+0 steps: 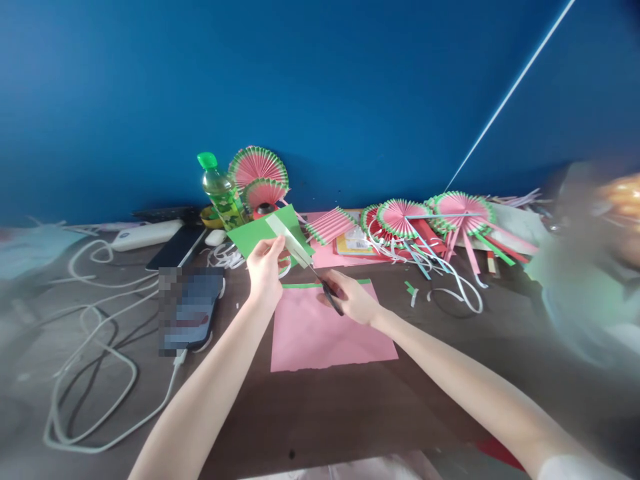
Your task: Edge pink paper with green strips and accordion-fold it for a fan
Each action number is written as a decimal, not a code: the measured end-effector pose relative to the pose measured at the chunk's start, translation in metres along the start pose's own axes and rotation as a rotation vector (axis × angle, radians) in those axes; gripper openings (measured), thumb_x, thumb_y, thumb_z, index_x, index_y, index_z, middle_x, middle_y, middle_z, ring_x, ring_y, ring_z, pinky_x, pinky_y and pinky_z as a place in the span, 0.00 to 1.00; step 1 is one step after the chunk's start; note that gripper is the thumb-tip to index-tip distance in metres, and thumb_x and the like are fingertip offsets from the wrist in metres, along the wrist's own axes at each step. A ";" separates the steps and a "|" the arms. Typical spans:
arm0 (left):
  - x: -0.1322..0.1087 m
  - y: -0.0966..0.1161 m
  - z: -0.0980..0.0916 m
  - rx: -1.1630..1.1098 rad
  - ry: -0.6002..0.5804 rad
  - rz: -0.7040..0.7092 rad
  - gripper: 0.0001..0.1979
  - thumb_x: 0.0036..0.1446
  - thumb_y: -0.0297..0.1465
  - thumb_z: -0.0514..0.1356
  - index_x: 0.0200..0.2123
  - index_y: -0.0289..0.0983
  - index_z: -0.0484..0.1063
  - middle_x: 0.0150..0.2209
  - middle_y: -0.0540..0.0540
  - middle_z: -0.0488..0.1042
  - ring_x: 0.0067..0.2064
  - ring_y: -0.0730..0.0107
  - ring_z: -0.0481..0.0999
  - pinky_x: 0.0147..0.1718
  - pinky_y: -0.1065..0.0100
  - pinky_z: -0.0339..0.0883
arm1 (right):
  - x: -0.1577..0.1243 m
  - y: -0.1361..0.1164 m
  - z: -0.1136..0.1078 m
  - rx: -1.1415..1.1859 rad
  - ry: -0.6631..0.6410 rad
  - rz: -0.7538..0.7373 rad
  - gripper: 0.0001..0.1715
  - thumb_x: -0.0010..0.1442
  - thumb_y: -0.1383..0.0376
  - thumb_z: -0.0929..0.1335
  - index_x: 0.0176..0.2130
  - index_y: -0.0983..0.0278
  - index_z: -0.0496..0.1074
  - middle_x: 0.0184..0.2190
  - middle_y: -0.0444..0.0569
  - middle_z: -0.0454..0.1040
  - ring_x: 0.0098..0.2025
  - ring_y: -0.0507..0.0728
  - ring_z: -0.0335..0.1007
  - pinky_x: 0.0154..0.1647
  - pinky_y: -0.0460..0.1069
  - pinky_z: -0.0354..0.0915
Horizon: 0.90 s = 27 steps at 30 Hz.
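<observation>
My left hand (265, 265) is closed on a sheet of green paper (250, 235), held up above the table. Across that sheet runs a pale white strip (286, 239), slanting down to the right. My right hand (353, 297) grips a pair of scissors (331, 297) with dark handles. The blades point up and left and meet the lower right end of the pale strip. Beneath my hands a pink sheet of paper (330, 337) with a green band along its far edge lies flat on the table.
Folded pink-and-green paper fans (403, 219) lie at the back right; others lean on the blue wall beside a green-capped bottle (223, 193). A phone (193, 310) and looped white cables (133, 373) cover the left. Small paper scraps (412, 292) lie right. Another person (590, 280) appears blurred at right.
</observation>
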<state>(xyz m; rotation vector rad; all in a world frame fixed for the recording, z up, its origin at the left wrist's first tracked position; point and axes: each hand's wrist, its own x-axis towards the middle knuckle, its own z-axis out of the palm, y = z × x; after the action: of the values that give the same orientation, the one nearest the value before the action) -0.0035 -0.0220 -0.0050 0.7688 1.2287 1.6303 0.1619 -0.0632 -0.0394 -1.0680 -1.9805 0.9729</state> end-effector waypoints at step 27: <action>-0.001 -0.006 -0.001 0.053 -0.030 -0.011 0.12 0.36 0.34 0.66 0.23 0.34 0.68 0.25 0.52 0.70 0.23 0.79 0.70 0.18 0.78 0.62 | -0.003 0.002 0.002 0.349 -0.067 0.156 0.14 0.51 0.59 0.68 0.36 0.64 0.64 0.20 0.37 0.56 0.22 0.47 0.51 0.23 0.45 0.53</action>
<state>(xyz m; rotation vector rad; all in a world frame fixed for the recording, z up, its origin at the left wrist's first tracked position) -0.0020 -0.0231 -0.0108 0.8152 1.2576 1.5775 0.1625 -0.0651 -0.0424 -1.0113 -1.7121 1.3948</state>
